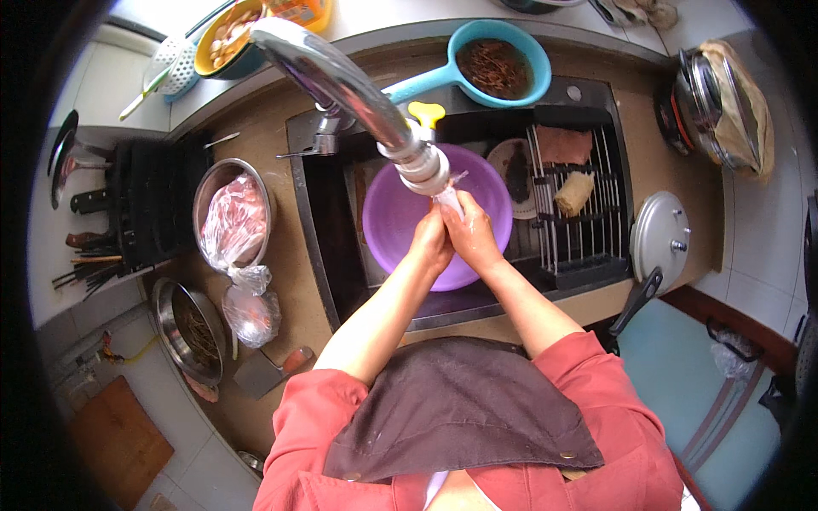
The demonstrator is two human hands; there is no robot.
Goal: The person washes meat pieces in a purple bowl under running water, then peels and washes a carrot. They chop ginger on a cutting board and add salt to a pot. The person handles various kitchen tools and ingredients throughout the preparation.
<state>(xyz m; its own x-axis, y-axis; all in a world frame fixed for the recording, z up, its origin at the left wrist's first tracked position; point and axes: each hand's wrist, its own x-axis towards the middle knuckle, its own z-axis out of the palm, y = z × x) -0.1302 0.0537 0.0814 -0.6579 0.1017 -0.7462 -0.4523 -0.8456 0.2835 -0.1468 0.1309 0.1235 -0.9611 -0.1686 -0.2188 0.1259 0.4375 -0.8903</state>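
Both hands meet just below the spout of a chrome faucet (345,76), over a purple plastic basin (396,223) standing in a black sink (326,255). My left hand (473,230) is wet and closed around a small pale, whitish item (450,199); what it is cannot be made out. My right hand (432,237) presses against the left from the other side, its fingers mostly hidden. The faucet head partly covers the item. A yellow knob (427,114) sits beside the faucet head.
Left of the sink are a metal bowl (199,191) with bagged meat, a second metal bowl (167,319), a cleaver (259,375) and a black knife rack (153,204). A blue ladle (543,64) lies behind the sink. Right are a drying rack (597,236) and a pot lid (658,236).
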